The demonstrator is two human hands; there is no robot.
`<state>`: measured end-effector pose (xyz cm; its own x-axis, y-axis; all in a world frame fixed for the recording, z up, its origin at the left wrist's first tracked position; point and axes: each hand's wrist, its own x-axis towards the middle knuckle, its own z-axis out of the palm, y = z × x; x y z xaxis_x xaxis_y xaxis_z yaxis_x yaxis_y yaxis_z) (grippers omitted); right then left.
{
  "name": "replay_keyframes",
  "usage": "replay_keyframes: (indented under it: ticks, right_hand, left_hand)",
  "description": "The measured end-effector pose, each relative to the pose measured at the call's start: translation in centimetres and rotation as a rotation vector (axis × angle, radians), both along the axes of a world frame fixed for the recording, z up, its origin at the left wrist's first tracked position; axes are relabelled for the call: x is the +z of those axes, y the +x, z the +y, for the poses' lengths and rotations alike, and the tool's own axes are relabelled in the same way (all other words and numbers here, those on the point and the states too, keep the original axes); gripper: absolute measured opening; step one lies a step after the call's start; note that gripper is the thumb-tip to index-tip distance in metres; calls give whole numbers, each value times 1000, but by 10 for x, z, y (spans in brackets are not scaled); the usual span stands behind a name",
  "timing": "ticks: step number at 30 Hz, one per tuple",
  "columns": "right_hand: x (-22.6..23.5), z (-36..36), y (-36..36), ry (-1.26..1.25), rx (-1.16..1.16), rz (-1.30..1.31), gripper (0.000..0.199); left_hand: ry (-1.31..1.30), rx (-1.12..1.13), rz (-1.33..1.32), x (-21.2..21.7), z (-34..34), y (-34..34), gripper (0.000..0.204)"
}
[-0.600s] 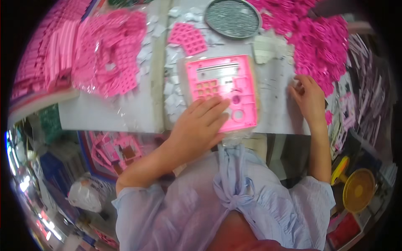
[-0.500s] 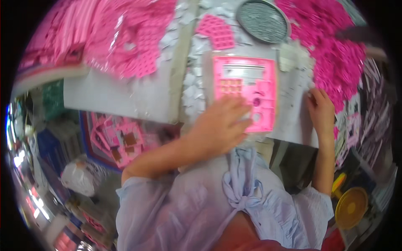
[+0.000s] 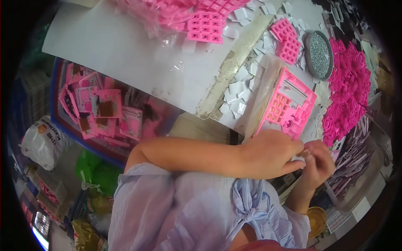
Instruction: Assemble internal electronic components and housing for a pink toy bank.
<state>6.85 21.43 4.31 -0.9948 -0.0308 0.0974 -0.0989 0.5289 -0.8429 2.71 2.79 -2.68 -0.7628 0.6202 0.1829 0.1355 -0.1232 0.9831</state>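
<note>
This looks like an assembly workshop. The worktable (image 3: 125, 54) carries a pink casing (image 3: 299, 109) at its near edge, and toward its right edge a heap of pink parts (image 3: 347, 92) and a dish (image 3: 307, 52) of small metal pieces (image 3: 320, 54).

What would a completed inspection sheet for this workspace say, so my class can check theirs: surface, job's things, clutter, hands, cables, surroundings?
Surface: white tabletop, crossed by a worn pale strip.
Job's things: pink panel on a film-wrapped pale base; small pale thing between left hand and right hand, too small to identify.
Clutter: white pieces, pink keypad grids, round dish of small metallic pieces, dark pink heap.
Hands: close together by the panel's near end; which holds the pale thing is unclear.
Cables: nothing seen.
Surroundings: blue-edged tray of pink parts at the left, white bag and green bag nearby.
</note>
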Motion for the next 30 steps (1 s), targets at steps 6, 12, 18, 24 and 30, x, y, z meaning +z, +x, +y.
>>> replay_keyframes:
  ticks: [6, 12, 18, 24, 30]
  right_hand:
    - [19, -21, -9, 137, 172, -35, 18]
    - [18, 13, 6, 117, -233, -176, 4]
    - [-18, 8, -17, 258, -218, -146, 6]
    - [-32, 17, -28, 485, -17, 131, 15]
    - [-42, 8, -24, 582, 19, 179, 16]
  left_hand:
    - [0, -66, 176, -1, -33, 6, 24]
    - [-268, -170, 433, 5, -123, -25, 19]
    - [-315, 341, 626, -2, -76, -67, 23]
    - [-658, 14, 780, -13, -27, -56, 48]
    - [-767, -56, 771, -2, -23, -54, 49]
